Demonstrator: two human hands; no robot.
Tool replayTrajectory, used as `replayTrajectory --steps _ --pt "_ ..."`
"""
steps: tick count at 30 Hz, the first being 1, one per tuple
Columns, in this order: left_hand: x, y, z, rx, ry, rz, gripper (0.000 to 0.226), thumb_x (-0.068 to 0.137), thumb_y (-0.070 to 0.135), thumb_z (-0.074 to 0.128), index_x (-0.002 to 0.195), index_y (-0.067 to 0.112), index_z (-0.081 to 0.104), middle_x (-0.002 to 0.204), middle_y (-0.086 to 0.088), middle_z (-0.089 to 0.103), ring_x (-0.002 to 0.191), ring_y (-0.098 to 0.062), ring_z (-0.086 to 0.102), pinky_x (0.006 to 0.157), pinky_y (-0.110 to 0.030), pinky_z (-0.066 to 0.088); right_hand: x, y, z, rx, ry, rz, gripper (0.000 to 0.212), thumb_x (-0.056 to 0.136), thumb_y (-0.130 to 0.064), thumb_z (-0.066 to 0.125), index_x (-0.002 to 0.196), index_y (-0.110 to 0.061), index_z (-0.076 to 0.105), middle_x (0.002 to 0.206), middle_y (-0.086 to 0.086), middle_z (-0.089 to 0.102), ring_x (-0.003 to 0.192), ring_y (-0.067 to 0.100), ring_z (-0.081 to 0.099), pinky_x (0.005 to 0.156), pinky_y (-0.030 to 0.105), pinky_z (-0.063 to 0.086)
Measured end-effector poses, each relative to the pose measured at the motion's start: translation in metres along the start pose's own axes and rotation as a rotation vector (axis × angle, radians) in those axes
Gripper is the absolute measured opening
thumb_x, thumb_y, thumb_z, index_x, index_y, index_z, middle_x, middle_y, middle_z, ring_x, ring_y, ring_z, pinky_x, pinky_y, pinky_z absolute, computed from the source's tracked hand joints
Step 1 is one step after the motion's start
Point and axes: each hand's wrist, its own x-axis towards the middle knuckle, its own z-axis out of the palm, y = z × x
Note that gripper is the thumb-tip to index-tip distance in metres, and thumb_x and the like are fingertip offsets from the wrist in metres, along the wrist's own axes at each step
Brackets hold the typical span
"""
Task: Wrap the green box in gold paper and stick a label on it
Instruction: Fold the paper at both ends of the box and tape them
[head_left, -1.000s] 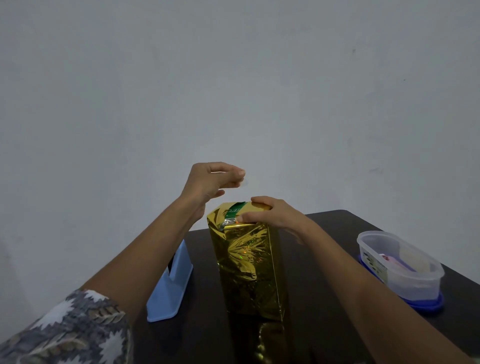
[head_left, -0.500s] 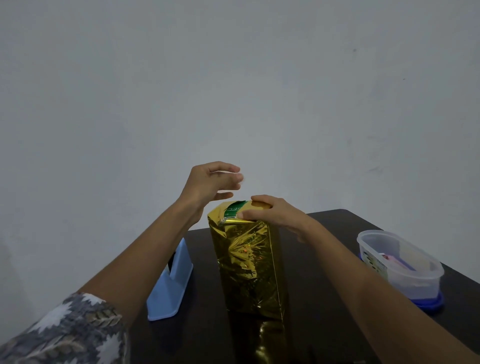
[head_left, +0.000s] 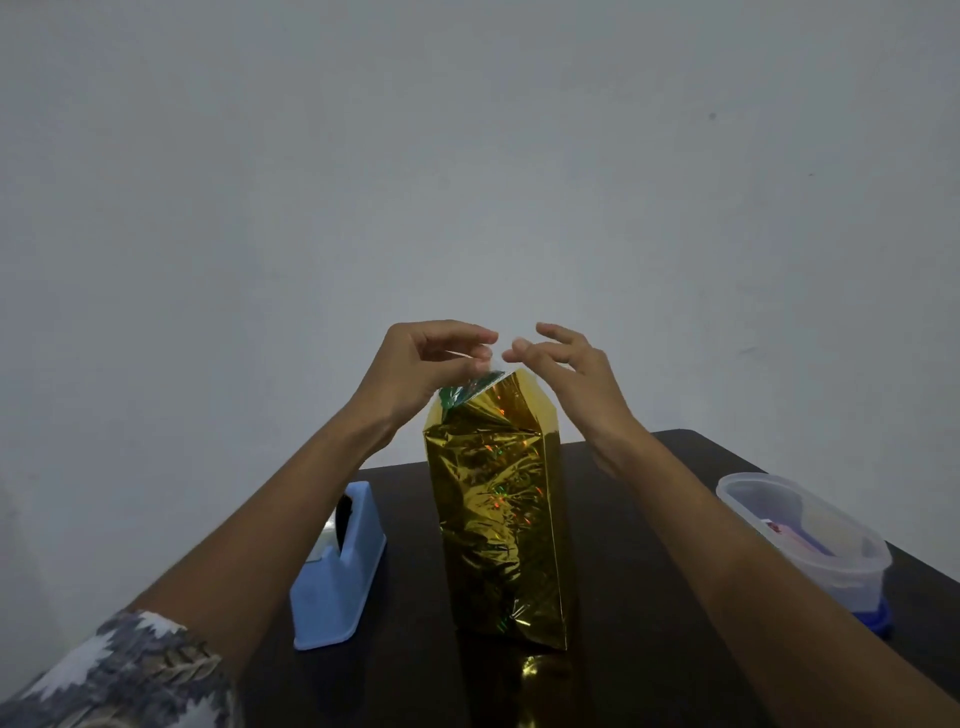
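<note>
Half a second ago the right hand (head_left: 574, 374) was pressing down on the top of the box (head_left: 496, 509); now it has come up off it and sits just above the top, close to the left hand (head_left: 421, 364). The left hand has moved in a little too.

The left hand's grip is nearly closed, thumb and fingers (head_left: 480, 351) pinched together. A small clear bit seems to be between them, maybe tape, but it is too faint to be sure. The right hand's grip is loose and half open, fingers curled, holding nothing. Its fingertips almost meet those of the left hand. If it touches the clear bit, that is too small to tell.

The box stands upright in the middle of the worktop (head_left: 649, 597), its long side going straight up. Gold paper (head_left: 514, 415) covers its sides. At the top the paper is folded over, and a bit of green still peeks out at the top left corner.

A blue tape holder (head_left: 340, 582) sits just left of the box. A clear tub (head_left: 810, 535) on a blue lid sits well off to the right, near the edge. The worktop is dark and shiny, and a gold glint shows on it below the box. Behind it all is a plain pale wall (head_left: 467, 156).
</note>
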Motion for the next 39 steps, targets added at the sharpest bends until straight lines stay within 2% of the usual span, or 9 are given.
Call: replayTrajectory --steps 4,8,12,16,20,23,28,35,39 --pt "0.000 0.003 0.000 0.045 -0.029 0.021 0.025 0.081 0.005 0.069 0.093 0.027 0.070 0.088 0.008 0.071 0.083 0.000 0.066 0.066 -0.007 0.048 0.002 -0.008 -0.001 0.012 -0.011 -0.009 0.011 0.084 -0.024 0.067 0.092 -0.017 0.070 0.132 -0.004 0.048 0.126 0.011 0.039 0.093 0.028 0.029" --pt "0.003 0.006 -0.001 0.079 -0.035 0.012 0.027 0.081 0.005 0.070 0.100 0.023 0.069 0.088 0.008 0.071 0.082 0.002 0.067 0.064 -0.007 0.049 0.008 -0.011 0.003 -0.125 0.118 -0.066 0.005 0.081 -0.028 0.072 0.080 -0.025 0.068 0.113 -0.010 0.049 0.115 0.008 0.043 0.107 0.050 0.031" --pt "0.007 0.007 -0.010 0.063 0.030 -0.059 0.043 0.081 -0.002 0.067 0.119 0.018 0.061 0.083 0.007 0.074 0.082 -0.004 0.069 0.073 -0.017 0.052 0.016 -0.017 -0.008 -0.144 0.257 -0.113 0.009 0.081 -0.028 0.072 0.076 -0.029 0.064 0.104 -0.014 0.047 0.105 0.004 0.044 0.106 0.051 0.031" --pt "0.006 0.011 -0.020 0.024 0.101 -0.056 0.039 0.081 0.009 0.070 0.117 0.021 0.063 0.096 0.007 0.071 0.092 -0.004 0.066 0.074 -0.020 0.050 0.019 -0.016 -0.020 -0.133 0.222 -0.080 0.013 0.080 -0.030 0.073 0.072 -0.033 0.062 0.102 -0.015 0.047 0.107 0.007 0.047 0.105 0.050 0.033" --pt "0.009 0.026 -0.003 0.076 -0.015 -0.082 0.040 0.074 0.031 0.075 0.112 0.024 0.067 0.104 0.006 0.070 0.100 -0.004 0.062 0.079 -0.016 0.048 0.017 -0.018 -0.009 -0.094 0.191 -0.040 0.008 0.080 -0.030 0.072 0.080 -0.027 0.065 0.109 -0.012 0.049 0.111 0.008 0.047 0.104 0.051 0.035" --pt "0.011 0.024 0.007 0.126 -0.029 -0.132 0.040 0.073 0.027 0.077 0.112 0.021 0.067 0.099 -0.002 0.071 0.104 -0.017 0.063 0.079 -0.023 0.048 0.015 -0.019 -0.002 -0.082 0.166 -0.046 0.008 0.081 -0.030 0.071 0.081 -0.026 0.064 0.109 -0.012 0.049 0.113 0.010 0.048 0.104 0.052 0.035" --pt "0.010 0.019 0.014 0.148 0.068 -0.170 0.038 0.070 0.023 0.082 0.105 0.018 0.069 0.093 -0.002 0.070 0.098 -0.015 0.061 0.063 -0.016 0.041 0.013 -0.021 -0.004 -0.244 0.273 -0.106 0.015 0.080 -0.032 0.073 0.072 -0.033 0.060 0.108 -0.014 0.047 0.118 0.011 0.045 0.106 0.054 0.029" --pt "0.008 0.012 -0.006 0.302 -0.005 -0.292 0.040 0.066 0.024 0.084 0.103 0.017 0.071 0.114 -0.004 0.062 0.106 -0.020 0.054 0.080 -0.029 0.042 0.018 -0.022 -0.023 -0.197 0.432 -0.135 0.005 0.082 -0.029 0.071 0.081 -0.025 0.068 0.106 -0.011 0.050 0.113 0.013 0.050 0.104 0.049 0.035" --pt "0.006 0.023 -0.015 0.100 0.094 -0.150 0.034 0.070 0.030 0.080 0.102 0.022 0.071 0.093 0.005 0.072 0.087 0.001 0.066 0.080 -0.022 0.046 0.016 -0.023 -0.024 -0.289 0.312 -0.159 0.009 0.082 -0.031 0.071 0.075 -0.031 0.064 0.106 -0.013 0.047 0.116 0.011 0.044 0.107 0.051 0.027"
